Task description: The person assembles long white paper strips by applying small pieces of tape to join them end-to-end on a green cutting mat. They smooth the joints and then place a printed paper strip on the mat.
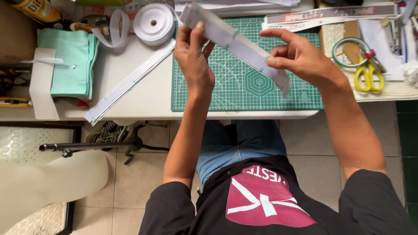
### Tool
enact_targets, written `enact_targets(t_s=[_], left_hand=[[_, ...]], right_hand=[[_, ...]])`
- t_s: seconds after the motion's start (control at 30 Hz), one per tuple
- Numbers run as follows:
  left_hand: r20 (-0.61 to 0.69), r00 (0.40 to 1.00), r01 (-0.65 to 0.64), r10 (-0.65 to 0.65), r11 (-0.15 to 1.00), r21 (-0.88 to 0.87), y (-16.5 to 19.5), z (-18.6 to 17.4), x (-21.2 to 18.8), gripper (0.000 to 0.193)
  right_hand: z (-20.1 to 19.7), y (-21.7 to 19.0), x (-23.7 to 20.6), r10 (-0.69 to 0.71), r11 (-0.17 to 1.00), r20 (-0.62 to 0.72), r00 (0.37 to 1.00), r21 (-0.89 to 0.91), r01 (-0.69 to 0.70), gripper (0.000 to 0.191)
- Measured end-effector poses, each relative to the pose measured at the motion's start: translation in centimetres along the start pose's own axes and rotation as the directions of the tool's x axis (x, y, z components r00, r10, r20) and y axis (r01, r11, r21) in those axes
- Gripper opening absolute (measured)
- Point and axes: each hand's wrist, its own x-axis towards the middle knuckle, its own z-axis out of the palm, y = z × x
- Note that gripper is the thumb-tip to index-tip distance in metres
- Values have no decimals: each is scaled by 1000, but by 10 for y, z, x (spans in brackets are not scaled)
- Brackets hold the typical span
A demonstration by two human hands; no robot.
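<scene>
Both hands up over the green cutting mat (244, 91), centre-top of frame. Left hand (193, 56) pinches the upper end of a white paper strip (235, 43); right hand (300, 56) pinches its lower end. Ribbon roll (153, 24) upper left, more strips (126, 85) beside the mat, yellow scissors (369, 74) far right, teal cloth (72, 63) far left.

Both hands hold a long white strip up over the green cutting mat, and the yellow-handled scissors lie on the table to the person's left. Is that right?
Not quite. The head view shows the scissors lying to the person's right, on the woven mat beside the green cutting mat. The rest holds: the left hand and right hand hold the white strip up over it.
</scene>
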Motion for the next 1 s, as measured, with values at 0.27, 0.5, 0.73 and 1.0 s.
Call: enact_targets(t_s=[0.27,0.5,0.73,1.0], left_hand=[[-260,942,210,-211,977,-33,-49,-67,-37,21],[-291,950,143,-111,986,90,-50,-94,-65,16],[-306,945,142,-115,988,66,-43,-93,-73,17],[-278,954,140,-113,987,82,-35,-110,-77,21]], right_hand=[[0,60,40,304,841,93,948,-494,-221,57],[12,78,53,193,672,0,981,-728,-132,45],[86,68,97,-249,780,117,962,-564,270,55],[120,50,136,-139,913,337,931,-320,252,62]])
